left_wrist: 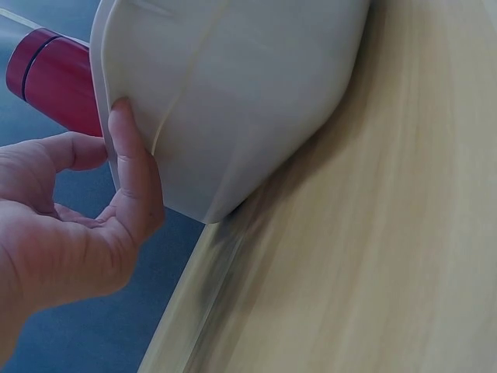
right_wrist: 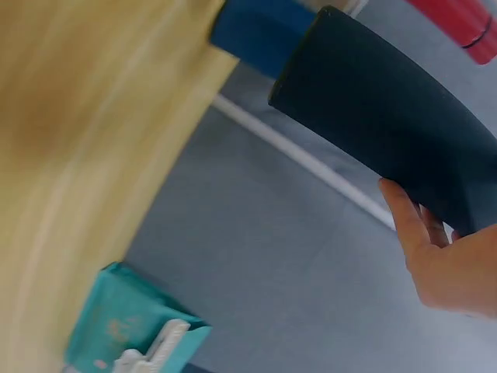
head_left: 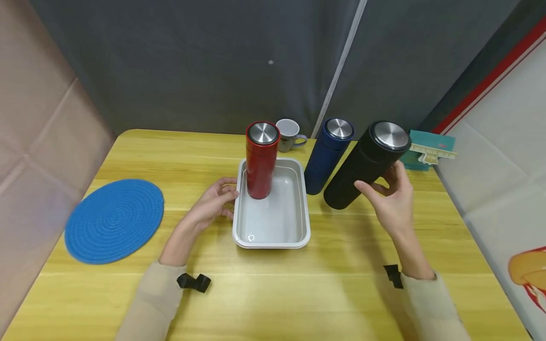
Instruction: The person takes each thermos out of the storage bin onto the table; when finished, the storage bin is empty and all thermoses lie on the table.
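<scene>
My right hand (head_left: 394,196) wraps its fingers and thumb round the black flask (head_left: 368,163), which I hold tilted above the bench (head_left: 332,284), its steel cap leaning up and to the right, its base lower and to the left. The white tray (head_left: 273,244) lies to the left of that base, with the blue flask (head_left: 328,156) standing upright between them. My left hand (head_left: 213,201) rests against the tray's left rim, thumb on the wall in the left wrist view, fingers loosely curled and clamping nothing. A red flask (head_left: 261,161) stands upright in the tray's far end. The right hand is the one carrying; the left only steadies. I can read no brand or lettering on any flask; the teal box (head_left: 428,147) at the far right bears marks too small to make out.
</scene>
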The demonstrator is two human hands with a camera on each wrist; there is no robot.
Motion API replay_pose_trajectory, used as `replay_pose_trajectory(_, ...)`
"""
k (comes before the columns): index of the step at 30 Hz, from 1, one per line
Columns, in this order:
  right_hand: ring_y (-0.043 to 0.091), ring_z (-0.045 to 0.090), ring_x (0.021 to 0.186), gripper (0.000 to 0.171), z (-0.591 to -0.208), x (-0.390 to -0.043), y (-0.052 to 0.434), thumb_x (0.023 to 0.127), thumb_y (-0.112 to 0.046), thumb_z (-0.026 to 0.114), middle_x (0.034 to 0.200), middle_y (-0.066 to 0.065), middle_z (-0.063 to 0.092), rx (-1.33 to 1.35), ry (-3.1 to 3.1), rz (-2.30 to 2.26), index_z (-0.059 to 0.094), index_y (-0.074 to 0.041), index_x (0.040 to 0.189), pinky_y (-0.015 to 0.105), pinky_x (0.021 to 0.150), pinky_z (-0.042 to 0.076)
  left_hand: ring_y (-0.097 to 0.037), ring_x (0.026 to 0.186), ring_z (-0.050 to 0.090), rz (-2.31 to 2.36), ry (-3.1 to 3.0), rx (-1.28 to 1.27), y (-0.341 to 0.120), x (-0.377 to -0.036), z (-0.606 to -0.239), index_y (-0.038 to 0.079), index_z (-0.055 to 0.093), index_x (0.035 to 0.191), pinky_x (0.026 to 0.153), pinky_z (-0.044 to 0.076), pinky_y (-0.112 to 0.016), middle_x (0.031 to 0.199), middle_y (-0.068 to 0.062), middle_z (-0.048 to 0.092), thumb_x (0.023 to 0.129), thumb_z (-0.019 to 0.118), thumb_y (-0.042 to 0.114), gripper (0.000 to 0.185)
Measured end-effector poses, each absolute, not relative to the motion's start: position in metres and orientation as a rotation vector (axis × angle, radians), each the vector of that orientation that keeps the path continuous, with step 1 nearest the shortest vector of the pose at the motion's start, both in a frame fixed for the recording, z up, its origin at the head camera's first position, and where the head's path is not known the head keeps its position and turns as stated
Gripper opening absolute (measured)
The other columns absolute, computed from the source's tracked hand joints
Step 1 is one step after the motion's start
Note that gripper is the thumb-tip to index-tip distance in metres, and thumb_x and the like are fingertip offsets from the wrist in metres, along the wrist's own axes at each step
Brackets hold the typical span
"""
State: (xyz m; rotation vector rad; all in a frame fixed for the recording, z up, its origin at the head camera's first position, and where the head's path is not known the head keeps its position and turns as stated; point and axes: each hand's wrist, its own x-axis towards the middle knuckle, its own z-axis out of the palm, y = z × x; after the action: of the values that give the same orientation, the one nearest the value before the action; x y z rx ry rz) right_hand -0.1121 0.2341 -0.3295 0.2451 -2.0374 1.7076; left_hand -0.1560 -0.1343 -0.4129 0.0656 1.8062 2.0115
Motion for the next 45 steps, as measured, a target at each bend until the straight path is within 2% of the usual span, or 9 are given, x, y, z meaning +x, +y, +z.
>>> replay_pose_trajectory(8,0.021,0.055,0.105,0.064,-0.345,-0.127,0.248,0.079,0.007,0.074,0.121,0.005,0.055,0.114,-2.123,1.627,0.051,-0.012,0.135,0.018,0.081,0.054,-0.022,0.081,0.057,2.008,1.816,0.069,-0.136,-0.155,-0.413,-0.003,0.027,0.14,0.052,0.055,-0.028,0.115,-0.025,0.05,0.095,0.048,0.003,0.05)
replay_pose_trajectory(20,0.016,0.055,0.099,0.062,-0.351,-0.147,0.246,0.077,0.005,0.076,0.116,0.003,0.053,0.025,-2.132,1.676,0.05,-0.007,0.133,0.017,0.079,0.053,-0.022,0.082,0.057,2.008,1.818,0.087,-0.136,-0.155,-0.413,-0.003,0.027,0.141,0.054,0.056,-0.029,0.112,-0.023,0.051,0.095,0.048,0.003,0.051)
replay_pose_trajectory(26,0.017,0.056,0.096,0.06,-0.355,-0.151,0.244,0.077,0.003,0.076,0.112,0.002,0.054,0.009,-2.111,1.668,0.051,-0.006,0.131,0.017,0.077,0.054,-0.023,0.084,0.057,2.008,1.806,0.089,-0.136,-0.154,-0.412,-0.001,0.027,0.141,0.053,0.055,-0.028,0.115,-0.026,0.049,0.096,0.048,0.003,0.05)
replay_pose_trajectory(32,0.018,0.056,0.097,0.061,-0.355,-0.153,0.243,0.078,0.0,0.077,0.112,0.001,0.055,-0.008,-2.132,1.661,0.051,-0.008,0.132,0.017,0.077,0.053,-0.024,0.084,0.057,2.013,1.807,0.088,-0.136,-0.155,-0.411,-0.001,0.028,0.14,0.052,0.055,-0.028,0.116,-0.027,0.049,0.096,0.048,0.003,0.049)
replay_pose_trajectory(45,0.018,0.055,0.098,0.06,-0.355,-0.156,0.241,0.08,-0.001,0.075,0.113,-0.001,0.054,-0.002,-2.171,1.631,0.049,-0.004,0.134,0.018,0.078,0.053,-0.021,0.082,0.058,2.026,1.79,0.085,-0.136,-0.156,-0.413,-0.001,0.028,0.14,0.051,0.054,-0.026,0.115,-0.025,0.049,0.096,0.048,0.003,0.049)
